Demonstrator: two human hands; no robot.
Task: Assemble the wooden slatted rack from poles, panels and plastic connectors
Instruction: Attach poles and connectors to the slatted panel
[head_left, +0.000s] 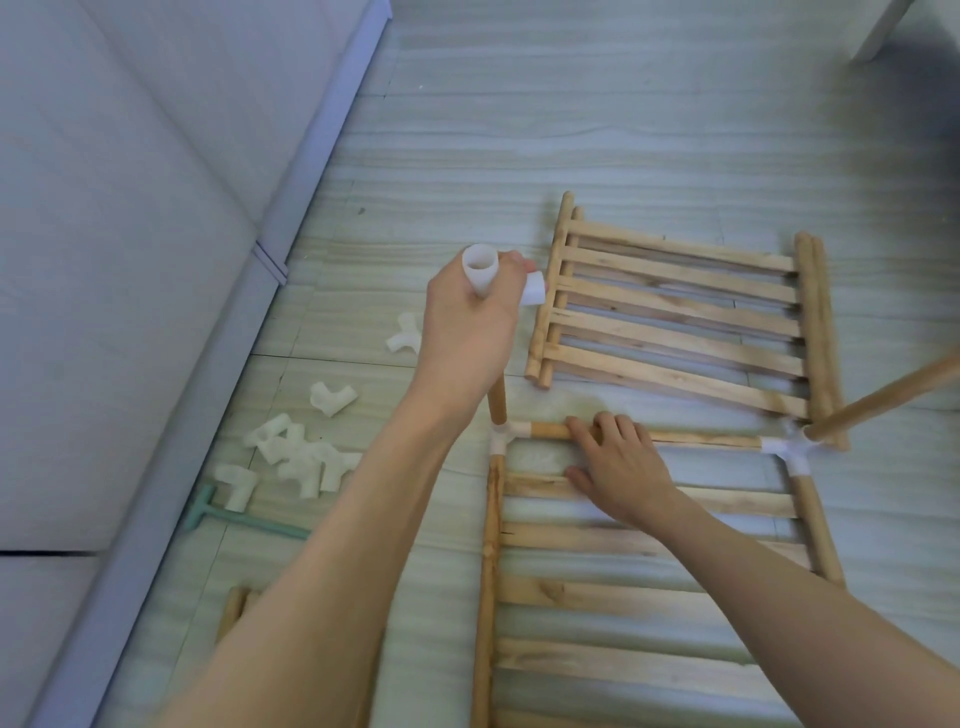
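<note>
Your right hand (621, 470) presses flat, fingers relaxed, on the panel (644, 597); your left hand (467, 322) grips a connector (480, 270) atop the pole (497, 408).

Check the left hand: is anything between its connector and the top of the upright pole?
Cannot tell: the left hand grips the white connector over the upright pole, and the hand hides the pole's top.

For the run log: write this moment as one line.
left hand grips connector atop upright pole | right hand presses panel flat on floor | spare connectors lie left
</note>
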